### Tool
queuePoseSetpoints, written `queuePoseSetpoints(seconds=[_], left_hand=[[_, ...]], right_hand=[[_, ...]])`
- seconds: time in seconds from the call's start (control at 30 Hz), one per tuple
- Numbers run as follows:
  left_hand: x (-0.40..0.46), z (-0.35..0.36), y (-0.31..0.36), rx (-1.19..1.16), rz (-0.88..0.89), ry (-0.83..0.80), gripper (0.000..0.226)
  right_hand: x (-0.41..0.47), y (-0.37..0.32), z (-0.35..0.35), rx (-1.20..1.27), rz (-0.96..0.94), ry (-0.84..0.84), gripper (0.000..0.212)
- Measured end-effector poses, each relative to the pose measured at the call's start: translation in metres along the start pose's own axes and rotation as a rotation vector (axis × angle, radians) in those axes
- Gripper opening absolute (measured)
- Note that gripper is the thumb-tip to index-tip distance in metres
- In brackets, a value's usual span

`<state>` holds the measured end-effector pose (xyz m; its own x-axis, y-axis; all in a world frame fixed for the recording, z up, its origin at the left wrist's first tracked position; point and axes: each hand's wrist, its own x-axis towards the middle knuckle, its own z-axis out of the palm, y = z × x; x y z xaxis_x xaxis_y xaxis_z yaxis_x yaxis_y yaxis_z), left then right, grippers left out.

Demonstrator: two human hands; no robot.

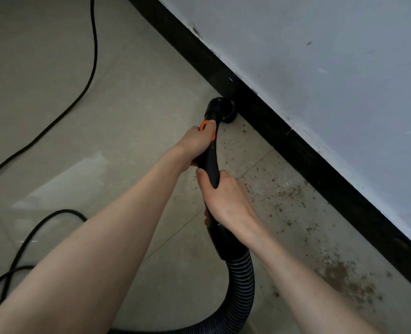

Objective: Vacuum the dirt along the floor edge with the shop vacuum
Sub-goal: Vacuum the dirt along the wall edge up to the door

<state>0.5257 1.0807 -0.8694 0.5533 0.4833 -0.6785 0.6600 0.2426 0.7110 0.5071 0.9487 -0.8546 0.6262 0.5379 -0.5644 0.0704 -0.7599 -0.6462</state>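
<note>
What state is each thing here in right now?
Left hand: closed around the wand near its orange ring.
Right hand: closed around the wand lower down.
Vacuum nozzle: down on the floor against the black baseboard.
Hose: bent in a curve.
Dirt: scattered along the edge, not yet vacuumed.
Cable: lying slack.

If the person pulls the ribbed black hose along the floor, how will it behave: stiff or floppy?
The ribbed hose already curves in a tight bend below the right hand, so it is probably flexible and should trail after the rigid handle tube. Its ridges may catch a little on the tiled floor. It could also snag the black cable lying nearby.
</note>
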Motion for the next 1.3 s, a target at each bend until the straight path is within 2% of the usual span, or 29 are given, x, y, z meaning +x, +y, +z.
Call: queuePoseSetpoints(seconds=[0.23, 0.43, 0.6, 0.8, 0.9, 0.97, 1.1, 1.2, 1.3], left_hand=[[-0.019, 0.027, -0.01, 0.059, 0.033, -0.046, 0.04], [-0.024, 0.053, -0.018, 0.103, 0.032, -0.082, 0.055], [-0.034, 0.051, -0.006, 0.117, 0.055, -0.049, 0.057], [-0.048, 0.04, 0.013, 0.034, 0.035, -0.058, 0.051], [-0.038, 0.049, 0.012, -0.002, 0.005, -0.117, 0.036], [-0.033, 0.059, 0.01, -0.04, 0.003, -0.098, 0.028], [-0.039, 0.076, 0.011, -0.054, 0.034, -0.02, 0.043], [-0.046, 0.082, 0.011, -0.039, 0.018, -0.026, 0.044], [-0.053, 0.085, 0.009, -0.025, 0.021, 0.034, 0.049]], right_hand=[[-0.036, 0.012, -0.004, 0.112, 0.085, 0.044, 0.04], [-0.057, 0.027, -0.015, 0.163, 0.135, 0.028, 0.04], [-0.057, 0.014, -0.025, 0.246, 0.197, -0.041, 0.038], [-0.059, -0.004, -0.016, 0.384, 0.207, 0.027, 0.037], [-0.05, 0.013, -0.018, 0.498, 0.18, -0.001, 0.048], [-0.042, 0.027, -0.024, 0.52, 0.158, -0.021, 0.055], [-0.036, 0.049, -0.036, 0.585, 0.114, -0.087, 0.059], [-0.031, 0.061, -0.04, 0.641, 0.087, -0.135, 0.064], [-0.029, 0.067, -0.04, 0.702, 0.055, -0.194, 0.071]])
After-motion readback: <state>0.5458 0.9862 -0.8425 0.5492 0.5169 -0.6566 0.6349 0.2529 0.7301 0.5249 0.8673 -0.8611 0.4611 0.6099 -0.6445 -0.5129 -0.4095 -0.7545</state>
